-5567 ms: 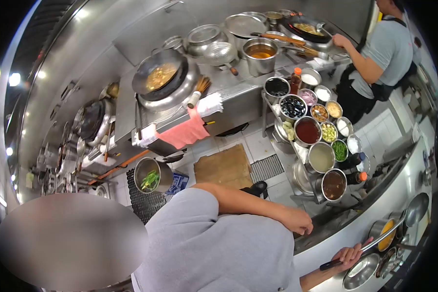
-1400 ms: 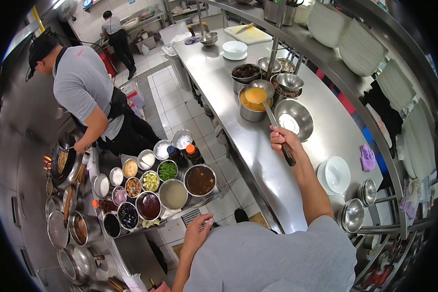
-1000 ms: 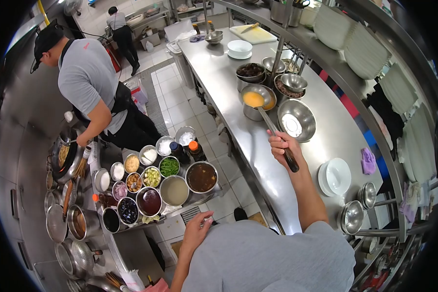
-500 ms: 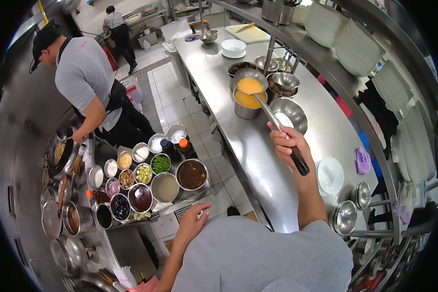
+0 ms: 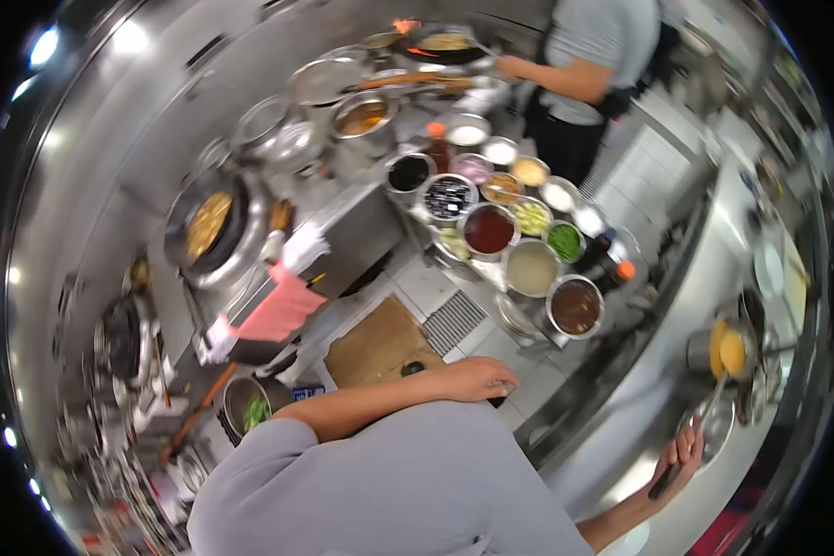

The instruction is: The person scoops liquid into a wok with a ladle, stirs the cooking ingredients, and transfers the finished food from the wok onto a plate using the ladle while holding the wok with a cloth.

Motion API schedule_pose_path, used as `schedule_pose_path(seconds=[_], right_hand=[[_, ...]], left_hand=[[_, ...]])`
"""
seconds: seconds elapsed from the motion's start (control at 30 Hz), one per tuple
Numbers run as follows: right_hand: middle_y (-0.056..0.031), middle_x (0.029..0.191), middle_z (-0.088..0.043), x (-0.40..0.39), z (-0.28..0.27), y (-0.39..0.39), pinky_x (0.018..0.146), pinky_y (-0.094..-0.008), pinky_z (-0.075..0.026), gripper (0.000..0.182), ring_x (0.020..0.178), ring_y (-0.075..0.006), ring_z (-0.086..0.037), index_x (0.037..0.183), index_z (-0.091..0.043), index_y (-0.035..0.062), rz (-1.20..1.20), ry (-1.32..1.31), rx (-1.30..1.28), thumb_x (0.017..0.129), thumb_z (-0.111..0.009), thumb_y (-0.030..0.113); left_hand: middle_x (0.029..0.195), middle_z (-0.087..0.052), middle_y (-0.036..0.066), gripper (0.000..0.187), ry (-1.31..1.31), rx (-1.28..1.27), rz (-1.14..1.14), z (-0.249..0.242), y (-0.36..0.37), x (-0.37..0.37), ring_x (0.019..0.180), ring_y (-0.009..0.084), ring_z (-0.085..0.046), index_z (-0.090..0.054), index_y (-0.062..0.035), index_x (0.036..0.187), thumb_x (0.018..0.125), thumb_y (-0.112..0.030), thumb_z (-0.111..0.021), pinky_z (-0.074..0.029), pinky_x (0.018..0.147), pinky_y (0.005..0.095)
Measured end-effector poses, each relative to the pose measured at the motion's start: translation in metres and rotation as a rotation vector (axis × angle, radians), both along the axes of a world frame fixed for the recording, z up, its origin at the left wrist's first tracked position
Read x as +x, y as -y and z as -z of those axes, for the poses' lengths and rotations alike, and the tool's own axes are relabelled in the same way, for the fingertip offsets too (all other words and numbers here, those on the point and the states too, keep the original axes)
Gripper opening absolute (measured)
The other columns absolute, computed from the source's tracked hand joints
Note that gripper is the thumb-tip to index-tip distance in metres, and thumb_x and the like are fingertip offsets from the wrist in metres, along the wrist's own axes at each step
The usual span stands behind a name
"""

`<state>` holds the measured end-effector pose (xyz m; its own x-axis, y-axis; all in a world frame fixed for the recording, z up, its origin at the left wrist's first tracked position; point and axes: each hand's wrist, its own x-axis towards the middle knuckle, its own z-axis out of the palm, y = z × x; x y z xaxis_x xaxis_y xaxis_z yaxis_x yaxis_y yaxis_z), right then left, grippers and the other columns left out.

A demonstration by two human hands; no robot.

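Note:
At the right, my right hand [image 5: 684, 456] is closed round the dark handle of a ladle [image 5: 716, 400]. The ladle's bowl holds yellow-orange liquid, like beaten egg, and is over or at the rim of a metal pot [image 5: 701, 354] with the same liquid. Beside that hand is a steel bowl [image 5: 719, 432]. My left hand [image 5: 484, 378] hangs in front of my torso, holding nothing, its fingers loosely stretched. Closest to it is a round container of brown sauce [image 5: 574, 307], not touched. Motion blurs the picture somewhat.
Several tubs of sauces and chopped ingredients, among them green herbs [image 5: 563, 242], crowd a stand ahead. A person [image 5: 588, 74] works at a flaming wok [image 5: 445, 44]. Another wok [image 5: 210, 227] with yellowish food sits at the left, near a pink cloth [image 5: 278, 304]. A steel counter [image 5: 621, 454] runs along the right.
My view has swung left toward the stoves, so the counter now lies at the right edge. The ladle is still in my right hand near the pot. My left hand stays by my torso.

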<state>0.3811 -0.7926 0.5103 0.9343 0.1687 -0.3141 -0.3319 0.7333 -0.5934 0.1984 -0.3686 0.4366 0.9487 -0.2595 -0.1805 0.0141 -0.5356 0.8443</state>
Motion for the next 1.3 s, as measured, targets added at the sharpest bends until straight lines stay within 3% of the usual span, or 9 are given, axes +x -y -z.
schedule_pose_path(seconds=[0.17,0.37,0.57,0.7,0.77,0.93,1.1,1.23,1.3], right_hand=[[-0.0011,0.076,-0.038,0.007,-0.014,-0.032,0.036,-0.0216,-0.032,0.037,0.049,-0.0052,-0.037,0.132,-0.04,-0.0084,-0.225,0.135,-0.013,0.104,-0.036,0.016],[-0.0006,0.076,-0.037,-0.018,-0.068,-0.166,0.036,-0.0221,-0.029,0.041,0.048,-0.0047,-0.036,0.138,-0.033,-0.0069,-0.325,0.257,-0.23,0.104,-0.035,0.015],[-0.0054,0.08,-0.041,-0.072,-0.1,-0.344,0.035,-0.0233,-0.033,0.049,0.046,-0.0072,-0.041,0.147,-0.015,-0.0037,-0.963,0.172,0.341,0.104,-0.027,0.016],[-0.0028,0.08,-0.041,-0.149,-0.118,-0.479,0.04,-0.024,-0.036,0.044,0.048,-0.0059,-0.042,0.141,-0.026,-0.0079,-1.198,-0.019,0.521,0.103,-0.03,0.014],[-0.0022,0.081,-0.04,-0.183,-0.117,-0.542,0.042,-0.024,-0.039,0.042,0.048,-0.0047,-0.041,0.137,-0.032,-0.0104,-1.325,-0.053,0.558,0.103,-0.032,0.014],[-0.0041,0.081,-0.042,-0.26,-0.078,-0.691,0.041,-0.0261,-0.041,0.038,0.047,-0.0058,-0.044,0.13,-0.038,-0.0111,-1.666,-0.321,0.669,0.103,-0.033,0.016],[-0.0006,0.075,-0.044,-0.323,-0.019,-0.806,0.038,-0.0217,-0.039,0.029,0.045,-0.0025,-0.042,0.117,-0.048,-0.0073,-1.895,-0.452,0.477,0.1,-0.043,0.015],[0.0013,0.071,-0.046,-0.348,0.028,-0.872,0.038,-0.0222,-0.034,0.016,0.045,-0.0033,-0.038,0.109,-0.053,0.0057,-2.06,-0.232,0.193,0.096,-0.051,0.014],[0.0015,0.071,-0.045,-0.355,0.047,-0.896,0.038,-0.0232,-0.033,0.017,0.046,-0.0045,-0.039,0.111,-0.05,0.0074,-2.098,-0.12,0.043,0.095,-0.053,0.014]], left_hand=[[0.117,-0.061,0.011,0.03,0.01,-0.048,-0.149,0.005,-0.012,-0.028,0.111,0.031,-0.055,-0.06,-0.0082,0.119,0.092,-0.021,-0.056,-0.043,0.096,0.0401],[0.116,-0.06,0.011,0.031,0.14,-0.079,-0.274,0.022,-0.058,-0.105,0.111,0.0299,-0.055,-0.059,-0.01,0.121,0.093,-0.022,-0.055,-0.044,0.096,0.0413],[0.121,-0.06,0.012,0.033,0.208,-0.115,-0.611,0.031,-0.112,-0.214,0.113,0.0308,-0.055,-0.058,-0.0094,0.123,0.095,-0.026,-0.054,-0.044,0.097,0.0411],[0.119,-0.062,0.013,0.032,0.221,-0.088,-0.712,0.011,-0.142,-0.278,0.111,0.0299,-0.057,-0.06,-0.0096,0.122,0.095,-0.026,-0.055,-0.045,0.095,0.04],[0.115,-0.064,0.013,0.031,0.221,-0.042,-0.869,0.016,-0.146,-0.309,0.107,0.0304,-0.06,-0.062,-0.0089,0.121,0.094,-0.022,-0.056,-0.047,0.093,0.0388],[0.112,-0.065,0.013,0.03,0.223,-0.065,-1.114,0.01,-0.156,-0.356,0.103,0.0305,-0.062,-0.062,-0.0075,0.12,0.093,-0.02,-0.057,-0.048,0.09,0.0386],[0.116,-0.064,0.013,0.03,0.135,-0.103,-1.389,0.002,-0.184,-0.39,0.107,0.0294,-0.061,-0.063,-0.0062,0.119,0.092,-0.02,-0.059,-0.047,0.094,0.0369],[0.113,-0.065,0.011,0.029,0.082,-0.1,-1.647,-0.004,-0.213,-0.409,0.102,0.0233,-0.063,-0.062,-0.0056,0.12,0.092,-0.014,-0.059,-0.051,0.085,0.0326],[0.112,-0.065,0.011,0.029,0.125,-0.247,-1.846,-0.006,-0.227,-0.412,0.1,0.0215,-0.064,-0.062,-0.0053,0.12,0.092,-0.012,-0.059,-0.051,0.084,0.0316]])
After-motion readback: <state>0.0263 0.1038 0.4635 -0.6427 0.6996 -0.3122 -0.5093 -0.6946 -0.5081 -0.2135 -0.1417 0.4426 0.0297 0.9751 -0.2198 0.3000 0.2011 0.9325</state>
